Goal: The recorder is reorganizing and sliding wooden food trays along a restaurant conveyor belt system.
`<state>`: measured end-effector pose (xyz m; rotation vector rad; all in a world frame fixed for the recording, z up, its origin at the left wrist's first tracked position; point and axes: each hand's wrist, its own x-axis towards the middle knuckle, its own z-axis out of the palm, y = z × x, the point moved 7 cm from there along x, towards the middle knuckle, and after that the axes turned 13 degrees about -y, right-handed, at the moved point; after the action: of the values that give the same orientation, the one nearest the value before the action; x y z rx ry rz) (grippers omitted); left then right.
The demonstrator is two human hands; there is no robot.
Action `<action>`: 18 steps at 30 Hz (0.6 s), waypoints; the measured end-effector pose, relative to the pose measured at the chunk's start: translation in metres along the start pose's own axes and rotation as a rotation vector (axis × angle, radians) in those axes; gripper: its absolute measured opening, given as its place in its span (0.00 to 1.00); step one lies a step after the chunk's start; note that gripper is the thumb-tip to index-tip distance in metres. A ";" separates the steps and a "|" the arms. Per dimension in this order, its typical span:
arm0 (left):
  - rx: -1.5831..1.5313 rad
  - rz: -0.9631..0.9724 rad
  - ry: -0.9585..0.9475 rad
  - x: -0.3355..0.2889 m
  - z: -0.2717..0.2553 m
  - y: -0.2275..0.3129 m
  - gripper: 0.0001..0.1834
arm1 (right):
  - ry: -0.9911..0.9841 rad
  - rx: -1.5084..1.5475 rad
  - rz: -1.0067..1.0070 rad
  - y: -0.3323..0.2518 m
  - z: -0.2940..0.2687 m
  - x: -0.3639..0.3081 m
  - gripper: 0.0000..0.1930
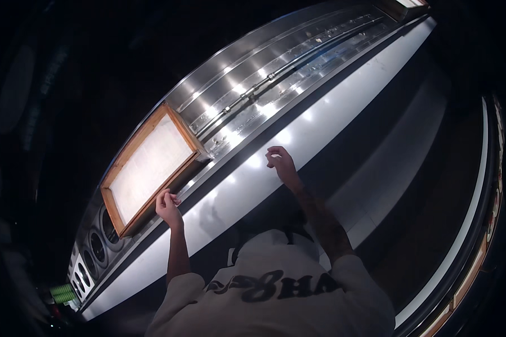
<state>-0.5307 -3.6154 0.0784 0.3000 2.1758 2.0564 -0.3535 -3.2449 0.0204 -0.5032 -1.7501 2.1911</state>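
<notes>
My left hand point(168, 209) is raised just in front of the near long side of a shallow wooden-framed tray point(113, 209). Its fingers are bent in toward the thumb, and whatever they may hold is too small to make out. A pale white sheet or lining point(149, 165) fills the tray, which rests tilted in the picture across the steel counter. Farther right, my right hand point(283, 165) hovers above the white front ledge point(320, 126). Its fingers curve toward the thumb with a gap between them, and nothing shows in it.
A long steel counter point(225, 73) with a metal pipe point(270, 77) along it stretches to the far right. Another wooden frame point(402, 10) stands at its far end. Round dark openings point(98, 246) line the left end, beside green stacked items point(63, 293). A curved rail point(461, 253) runs at right.
</notes>
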 end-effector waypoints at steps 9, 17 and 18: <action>-0.041 -0.169 -0.376 -0.038 0.265 -0.009 0.08 | 0.384 0.074 0.139 -0.024 -0.214 -0.114 0.08; -0.142 -0.279 -0.623 -0.025 0.492 -0.026 0.09 | 0.625 -0.035 0.020 -0.056 -0.398 -0.129 0.09; -0.226 -0.309 -0.647 -0.022 0.523 -0.023 0.09 | 0.662 -0.069 0.057 -0.058 -0.420 -0.133 0.09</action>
<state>-0.3900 -3.1141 0.0227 0.4845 1.4900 1.6981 -0.0478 -2.9224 0.0048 -1.1486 -1.4481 1.7065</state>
